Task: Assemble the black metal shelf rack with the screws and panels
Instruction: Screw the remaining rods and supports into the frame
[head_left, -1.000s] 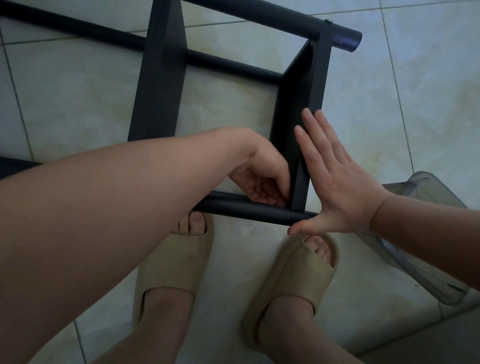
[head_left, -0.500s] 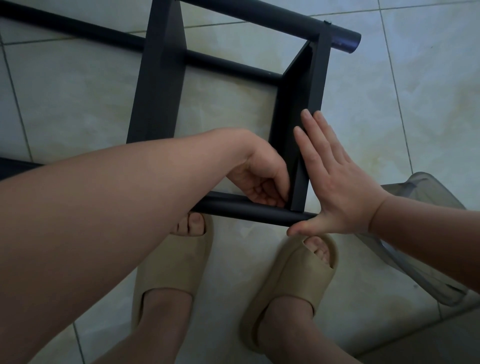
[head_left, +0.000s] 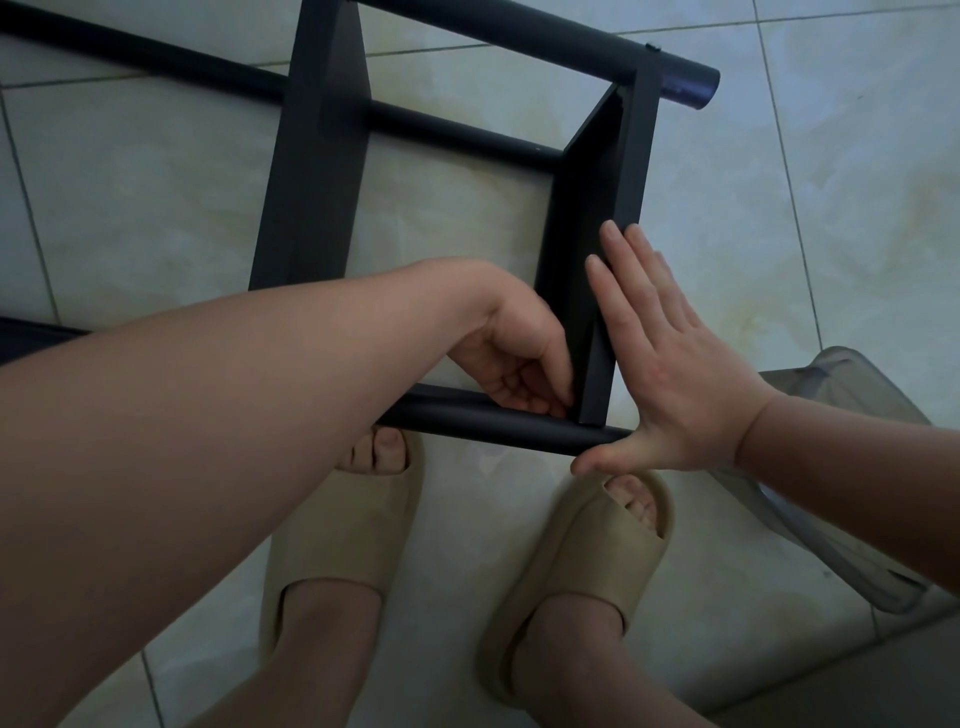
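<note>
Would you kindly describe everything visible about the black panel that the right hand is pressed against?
The black panel is a flat, matte, metal-looking plate standing on edge between two black tubes of the rack, far tube and near tube. The right hand lies open and flat against its outer face; the left hand is curled at its inner bottom corner. Any screw there is hidden.

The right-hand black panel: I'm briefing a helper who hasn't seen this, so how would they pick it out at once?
Start at the black rack frame lying on the pale tiled floor, above the beige slippers. Two flat panels cross between its tubes. The right-hand black panel is the one at the frame's end, with the right hand pressed flat on its outer face and the left hand curled at its inner corner; the other panel is untouched.
</note>
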